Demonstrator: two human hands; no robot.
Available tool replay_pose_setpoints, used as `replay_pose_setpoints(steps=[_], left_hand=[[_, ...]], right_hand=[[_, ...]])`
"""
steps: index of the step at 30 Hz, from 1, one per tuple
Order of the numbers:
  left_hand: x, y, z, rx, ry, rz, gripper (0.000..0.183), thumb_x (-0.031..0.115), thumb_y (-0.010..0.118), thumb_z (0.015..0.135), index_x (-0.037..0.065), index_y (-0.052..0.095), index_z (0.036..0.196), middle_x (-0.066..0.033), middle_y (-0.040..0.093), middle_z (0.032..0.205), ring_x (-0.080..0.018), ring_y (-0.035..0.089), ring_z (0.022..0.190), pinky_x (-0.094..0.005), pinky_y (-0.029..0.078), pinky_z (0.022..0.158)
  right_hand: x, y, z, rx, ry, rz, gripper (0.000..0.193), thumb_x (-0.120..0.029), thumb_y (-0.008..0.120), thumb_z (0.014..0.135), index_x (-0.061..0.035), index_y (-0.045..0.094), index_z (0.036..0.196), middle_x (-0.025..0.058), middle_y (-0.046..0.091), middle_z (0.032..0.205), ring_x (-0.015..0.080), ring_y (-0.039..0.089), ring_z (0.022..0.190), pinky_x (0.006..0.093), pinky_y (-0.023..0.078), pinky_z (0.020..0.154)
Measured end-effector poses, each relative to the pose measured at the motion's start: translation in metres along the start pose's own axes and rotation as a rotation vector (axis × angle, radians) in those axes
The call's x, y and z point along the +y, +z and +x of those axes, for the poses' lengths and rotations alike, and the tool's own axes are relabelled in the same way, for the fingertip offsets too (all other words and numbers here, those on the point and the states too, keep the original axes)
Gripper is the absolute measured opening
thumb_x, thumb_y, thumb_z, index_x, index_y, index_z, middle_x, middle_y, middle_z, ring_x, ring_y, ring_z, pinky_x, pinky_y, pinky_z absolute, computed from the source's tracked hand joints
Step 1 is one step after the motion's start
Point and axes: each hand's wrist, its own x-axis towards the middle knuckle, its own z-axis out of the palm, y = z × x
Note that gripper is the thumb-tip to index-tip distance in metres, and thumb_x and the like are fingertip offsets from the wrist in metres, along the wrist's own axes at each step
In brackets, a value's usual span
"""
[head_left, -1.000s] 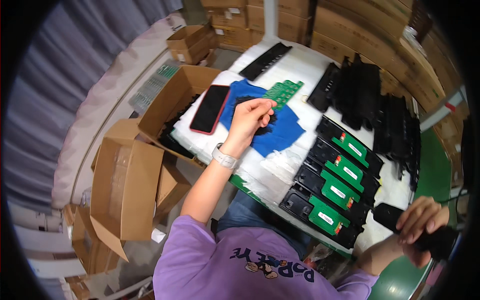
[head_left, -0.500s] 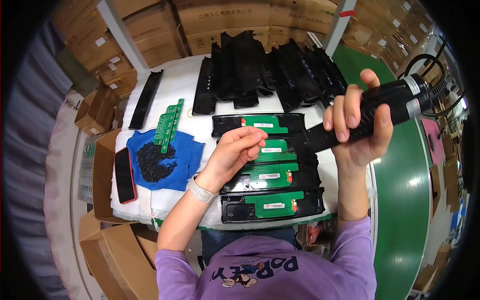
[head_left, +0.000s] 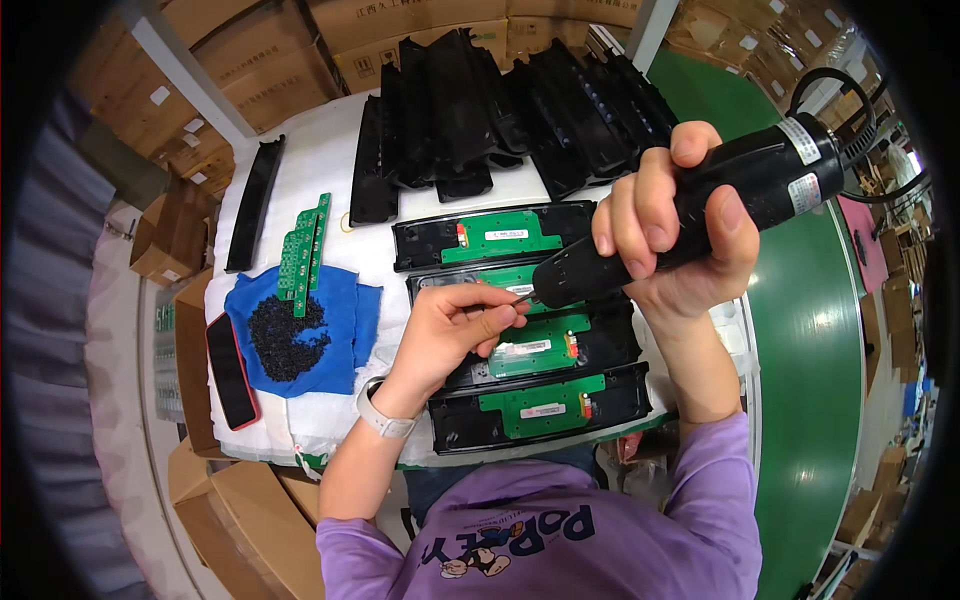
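My right hand [head_left: 690,235] is wrapped round a black electric screwdriver [head_left: 770,170], held slanting with its nose down to the left. My left hand [head_left: 450,335] is closed in a pinch right at the screwdriver's thin bit [head_left: 524,298]; whatever lies between the fingertips is too small to make out. Both hands are over a column of several long black plastic housings [head_left: 622,405], each with a green circuit board [head_left: 545,410] lying in it. The second housing from the far end is partly hidden by my hands and the tool.
A blue cloth [head_left: 345,345] bears a heap of small black screws [head_left: 280,345] and green board strips [head_left: 305,255]. Beside it lies a red-edged phone [head_left: 232,372]. More black housings [head_left: 450,110] are piled at the back; one black strip [head_left: 255,205] lies far left. Cartons [head_left: 240,510] stand around the table.
The screwdriver has swung down and left, so its bit now meets my left fingertips. The view has shifted, moving the tabletop things left in the picture.
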Motion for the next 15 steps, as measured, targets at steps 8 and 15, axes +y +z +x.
replay_pose_setpoints(steps=[8, 15], left_hand=[[0.0004, -0.0008, -0.0012, 0.024, -0.002, 0.045, 0.014, 0.001, 0.062, 0.082, -0.005, 0.063, 0.094, -0.0137, 0.066, 0.082, -0.0066, 0.048, 0.052, -0.0176, 0.038, 0.047], [-0.0013, -0.0009, -0.0035, 0.022, 0.011, 0.101, 0.013, -0.002, 0.063, 0.080, -0.006, 0.064, 0.092, -0.0145, 0.066, 0.082, -0.0067, 0.050, 0.052, -0.0173, 0.038, 0.046]], right_hand=[[0.0020, 0.0030, -0.0023, 0.008, 0.020, -0.040, 0.034, -0.032, 0.050, 0.087, -0.0061, 0.042, 0.106, 0.0025, 0.045, 0.061, 0.0130, 0.043, 0.043, 0.0315, 0.043, 0.054], [0.0053, 0.0055, -0.0049, 0.058, 0.074, -0.069, 0.032, -0.031, 0.048, 0.087, -0.0058, 0.043, 0.106, 0.0024, 0.045, 0.061, 0.0126, 0.043, 0.042, 0.0309, 0.043, 0.052]])
